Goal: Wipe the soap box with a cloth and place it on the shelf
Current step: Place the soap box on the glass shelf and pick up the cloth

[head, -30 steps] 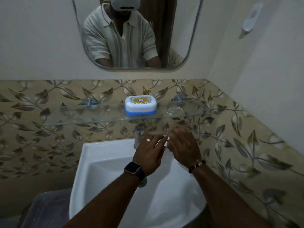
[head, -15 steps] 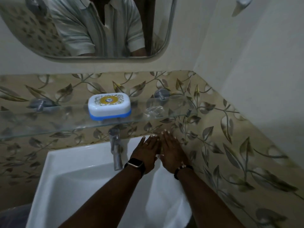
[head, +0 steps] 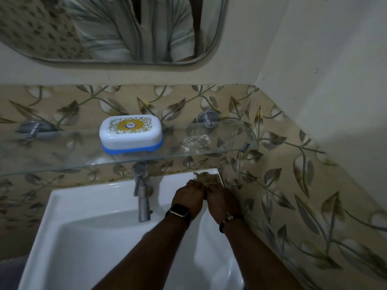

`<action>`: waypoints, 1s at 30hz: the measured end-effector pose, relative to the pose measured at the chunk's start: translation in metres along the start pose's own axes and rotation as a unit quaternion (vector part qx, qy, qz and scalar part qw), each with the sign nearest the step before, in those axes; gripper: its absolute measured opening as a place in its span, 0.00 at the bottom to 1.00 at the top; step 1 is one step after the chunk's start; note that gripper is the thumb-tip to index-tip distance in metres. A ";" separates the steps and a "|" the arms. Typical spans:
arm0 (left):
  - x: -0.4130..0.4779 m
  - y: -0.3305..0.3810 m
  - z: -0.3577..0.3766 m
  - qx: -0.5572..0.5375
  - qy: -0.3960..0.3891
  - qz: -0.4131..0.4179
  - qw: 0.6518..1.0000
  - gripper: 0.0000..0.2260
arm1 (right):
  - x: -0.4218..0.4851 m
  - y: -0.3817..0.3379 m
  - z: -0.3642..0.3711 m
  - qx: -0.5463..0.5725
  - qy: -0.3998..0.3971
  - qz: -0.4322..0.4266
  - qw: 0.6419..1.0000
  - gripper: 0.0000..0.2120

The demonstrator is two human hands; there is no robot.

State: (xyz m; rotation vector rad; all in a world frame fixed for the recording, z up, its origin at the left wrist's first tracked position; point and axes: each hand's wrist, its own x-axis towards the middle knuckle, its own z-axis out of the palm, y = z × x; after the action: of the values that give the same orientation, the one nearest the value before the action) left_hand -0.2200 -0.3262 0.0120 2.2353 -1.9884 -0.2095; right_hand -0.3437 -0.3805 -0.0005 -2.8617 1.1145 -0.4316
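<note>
While my left hand (head: pixel 188 195) and right hand (head: pixel 222 198) both grip the cloth (head: pixel 206 178), the soap box (head: pixel 131 133) lies up-left on the shelf (head: pixel 62 147), nearer my left.

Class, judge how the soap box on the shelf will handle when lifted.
Probably stiff and light: the soap box looks like moulded plastic. Its glossy surface may be slippery. Likely stable: low and wide on the glass shelf.

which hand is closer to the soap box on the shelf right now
Left. The left hand is below and right of the soap box; the right hand lies beyond it, further right by the tiled wall.
</note>
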 end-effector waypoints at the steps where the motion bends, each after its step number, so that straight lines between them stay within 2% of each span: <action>1: -0.001 0.001 -0.001 -0.003 0.001 -0.002 1.000 0.14 | -0.002 0.001 0.002 0.012 0.014 -0.013 1.000 0.13; 5: -0.014 0.008 -0.008 -0.018 -0.006 0.007 1.000 0.16 | -0.015 0.003 0.006 0.090 0.084 -0.009 0.992 0.16; 8: -0.032 0.009 -0.024 -0.039 0.012 0.012 0.999 0.17 | -0.025 0.002 0.006 0.038 0.149 -0.017 0.988 0.14; 9: -0.039 0.008 -0.032 -0.047 0.028 0.017 0.998 0.17 | -0.027 0.000 0.003 0.027 0.167 -0.014 0.986 0.16; 10: -0.045 0.007 -0.039 -0.054 0.049 0.023 0.997 0.16 | -0.027 -0.003 0.000 0.009 0.189 -0.024 0.982 0.18; 13: -0.069 -0.006 -0.065 -0.064 0.124 0.033 0.990 0.10 | -0.019 -0.028 -0.024 -0.050 0.270 -0.064 0.959 0.10; 16: -0.101 -0.027 -0.092 -0.102 0.213 0.025 0.971 0.09 | 0.002 -0.079 -0.060 -0.029 0.332 -0.098 0.938 0.09; 18: -0.130 -0.045 -0.111 -0.125 0.274 0.000 0.954 0.07 | 0.011 -0.121 -0.085 -0.005 0.365 -0.156 0.918 0.08; 25: -0.255 -0.139 -0.164 -0.106 0.394 -0.082 0.909 0.09 | 0.024 -0.277 -0.113 0.019 0.381 -0.288 0.878 0.09; 30: -0.359 -0.215 -0.173 -0.051 0.396 -0.161 0.903 0.06 | 0.021 -0.394 -0.090 0.067 0.347 -0.366 0.861 0.08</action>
State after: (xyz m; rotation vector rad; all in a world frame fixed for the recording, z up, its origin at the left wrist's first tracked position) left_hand -0.0182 0.0574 0.1424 2.0733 -1.1529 0.4810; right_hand -0.0944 -0.0965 0.1449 -2.9359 -0.1019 -1.5800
